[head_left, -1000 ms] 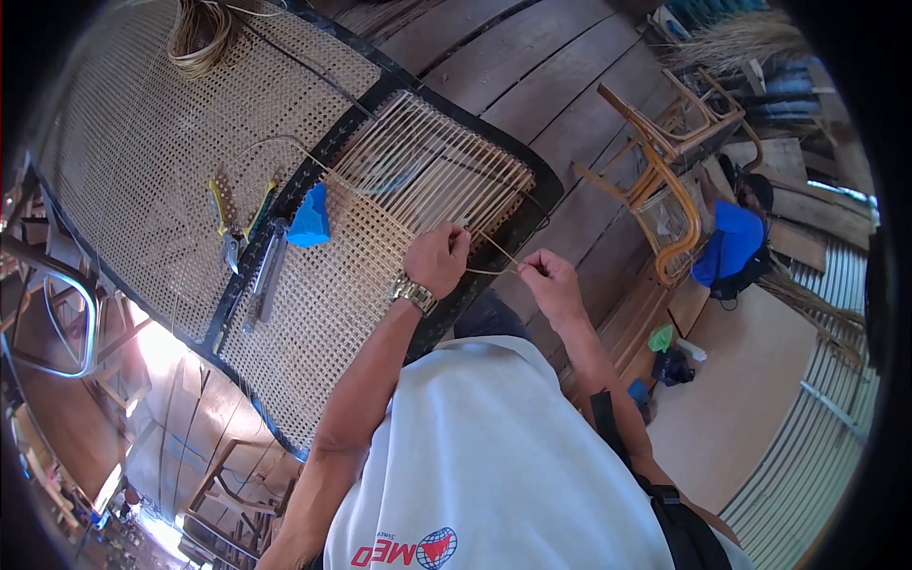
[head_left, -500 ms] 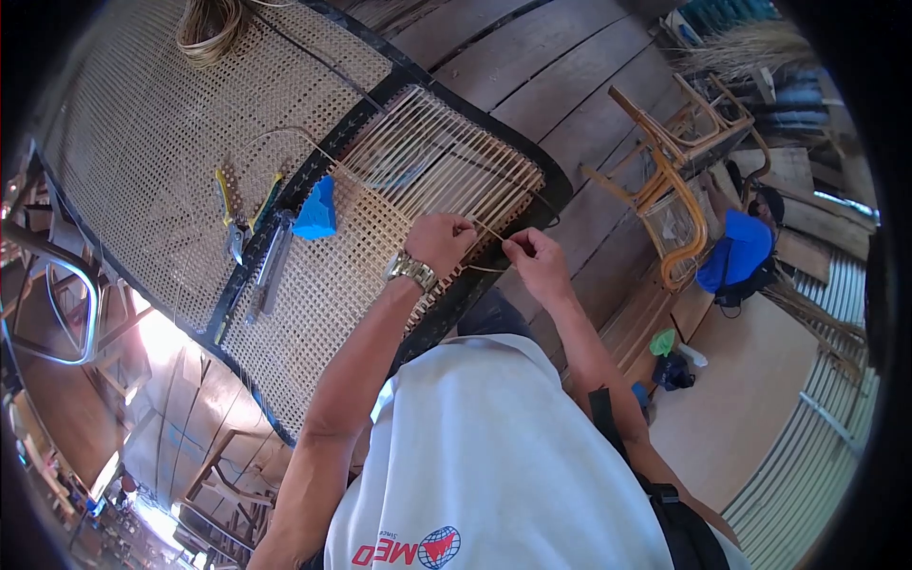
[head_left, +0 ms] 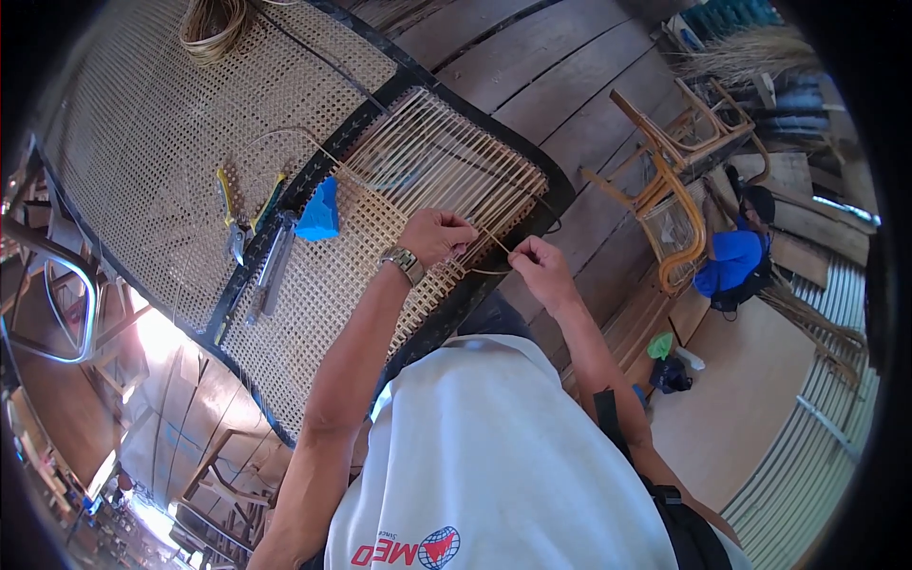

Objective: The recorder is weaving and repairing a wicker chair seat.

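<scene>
A dark-framed panel of woven cane (head_left: 313, 285) lies before me, its holes in a fine open mesh. Toward its right end, a section holds only parallel cane strands (head_left: 418, 142) with gaps between them. Over the edge of the finished weave, my left hand (head_left: 435, 237), with a metal watch on its wrist, is closed in a pinch on a thin cane strip (head_left: 497, 239). My right hand (head_left: 541, 269) pinches the same strip just beyond the panel's near right edge. The strip runs between both hands.
Pliers with yellow handles (head_left: 228, 214), a grey long-bodied tool (head_left: 273, 268) and a blue block (head_left: 318, 211) rest on the panel. A cane coil (head_left: 213, 36) lies at the far left. Rightward stand a rattan chair frame (head_left: 676, 204) and a person in blue (head_left: 736, 256).
My left hand has turned slightly, its fingers now pointing more to the right. My right hand has shifted a little right and down. The person in blue has leaned.
</scene>
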Tool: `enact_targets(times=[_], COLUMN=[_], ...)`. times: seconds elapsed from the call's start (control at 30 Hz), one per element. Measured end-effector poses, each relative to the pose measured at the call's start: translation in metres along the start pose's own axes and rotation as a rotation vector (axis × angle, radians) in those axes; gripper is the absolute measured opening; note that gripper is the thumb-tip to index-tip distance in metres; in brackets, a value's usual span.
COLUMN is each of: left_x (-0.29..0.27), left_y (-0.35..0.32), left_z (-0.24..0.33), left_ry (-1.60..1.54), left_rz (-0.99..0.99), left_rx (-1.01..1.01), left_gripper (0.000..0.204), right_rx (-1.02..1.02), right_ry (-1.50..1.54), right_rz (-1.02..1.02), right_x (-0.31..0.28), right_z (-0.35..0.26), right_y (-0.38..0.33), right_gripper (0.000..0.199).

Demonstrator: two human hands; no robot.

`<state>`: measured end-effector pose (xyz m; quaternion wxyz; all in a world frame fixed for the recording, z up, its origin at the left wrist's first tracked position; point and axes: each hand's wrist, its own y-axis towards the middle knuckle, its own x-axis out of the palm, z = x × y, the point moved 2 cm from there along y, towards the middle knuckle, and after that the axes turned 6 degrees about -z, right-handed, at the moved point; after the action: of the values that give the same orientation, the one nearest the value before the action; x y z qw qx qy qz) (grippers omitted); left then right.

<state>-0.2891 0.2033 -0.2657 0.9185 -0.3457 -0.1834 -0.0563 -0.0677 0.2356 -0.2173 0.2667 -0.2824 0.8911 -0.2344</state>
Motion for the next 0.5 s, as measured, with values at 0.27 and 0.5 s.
enact_targets(times=[0.27,0.5], left_x=[0.000,0.004], left_y=[0.004,-0.008], left_z=[-0.009,0.007], left_ry=[0.274,0.717], left_rz=[0.065,0.301], left_rx=[0.095,0.206], left_gripper=[0.024,0.024], right_rx=[0.010,0.021], right_ry=[0.032,-0.028], right_rz=[-0.004,0.021], right_x=[0.000,0.003], right_z=[0.003,0.000], right_y=[0.001,0.009], right_gripper=[0.017,0.024])
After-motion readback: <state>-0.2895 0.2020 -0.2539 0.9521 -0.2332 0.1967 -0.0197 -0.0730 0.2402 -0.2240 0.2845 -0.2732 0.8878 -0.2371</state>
